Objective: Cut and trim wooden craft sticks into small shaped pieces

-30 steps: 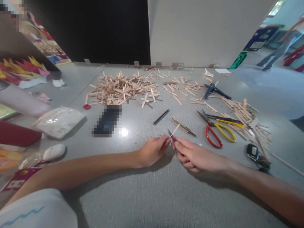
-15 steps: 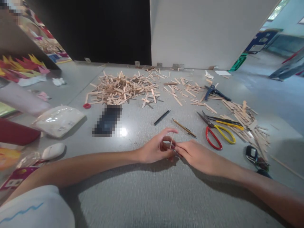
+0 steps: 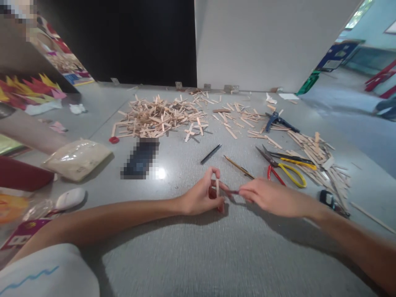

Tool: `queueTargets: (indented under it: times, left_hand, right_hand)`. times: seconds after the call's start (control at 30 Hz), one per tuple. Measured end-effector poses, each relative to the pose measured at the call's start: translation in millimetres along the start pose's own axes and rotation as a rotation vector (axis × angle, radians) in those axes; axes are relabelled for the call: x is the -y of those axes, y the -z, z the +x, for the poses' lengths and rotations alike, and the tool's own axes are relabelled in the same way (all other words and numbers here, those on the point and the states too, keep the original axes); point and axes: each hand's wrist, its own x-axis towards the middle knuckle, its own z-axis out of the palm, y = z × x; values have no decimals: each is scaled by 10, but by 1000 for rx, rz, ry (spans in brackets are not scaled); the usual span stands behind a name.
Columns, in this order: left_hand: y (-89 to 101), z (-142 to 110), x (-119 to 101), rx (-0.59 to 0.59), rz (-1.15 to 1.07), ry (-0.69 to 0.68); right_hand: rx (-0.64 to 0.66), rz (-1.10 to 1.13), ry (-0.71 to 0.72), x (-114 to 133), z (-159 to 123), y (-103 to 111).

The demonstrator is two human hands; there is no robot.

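My left hand [image 3: 202, 197] is raised just over the grey table, thumb and index finger pinching a short pale wooden stick [image 3: 217, 189] by its ends, upright. To its right, my right hand [image 3: 272, 196] is closed on a thin dark reddish piece [image 3: 234, 192] that points left toward the other hand's fingers. Its exact kind is hidden by the grip. Beyond the hands lie a gold-coloured pen-like tool [image 3: 237, 166] and a black pen [image 3: 211, 154]. Scissors [image 3: 286, 169] with one red and one yellow handle lie past my right hand, which partly covers the red loop.
A heap of wooden sticks [image 3: 161, 115] lies at the back, with more sticks [image 3: 321, 152] on the right. Blue-handled pliers [image 3: 278, 121], a yellow-and-black cutter [image 3: 297, 162], a pixelated dark phone [image 3: 140, 159], a clear packet [image 3: 80, 159] and a white mouse [image 3: 71, 198] surround the work area.
My right hand has moved right and slightly up, away from the left hand, showing the thin reddish piece. The left index finger has curled down onto the stick's top end.
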Motion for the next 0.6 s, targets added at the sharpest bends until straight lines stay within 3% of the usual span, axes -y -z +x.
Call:
queueTargets:
  times: [0.07,0.1,0.13,0.23,0.43,0.6]
  left_hand:
    - [6,15,-4,-41,-16,1]
    - [2,26,-7,-53,-28,5]
    - [-5,37,-10,-56,-43,11]
    - [-28,59,-19,-58,-75,45]
    - [12,37,-26,-63,-19,65]
    - [20,42,-7,-63,-35,39]
  right_hand:
    - [-57,-88,-81,-201,-125,220]
    - [-221,-172,-142,-311,-171,314]
    - [-487,-279,-218,-417,-195,384]
    - [-756,-372,-268,-647,-92,415]
    - [-710,-356,-116,-744,408,155]
    - [-643,-345,-23,-604,385,84]
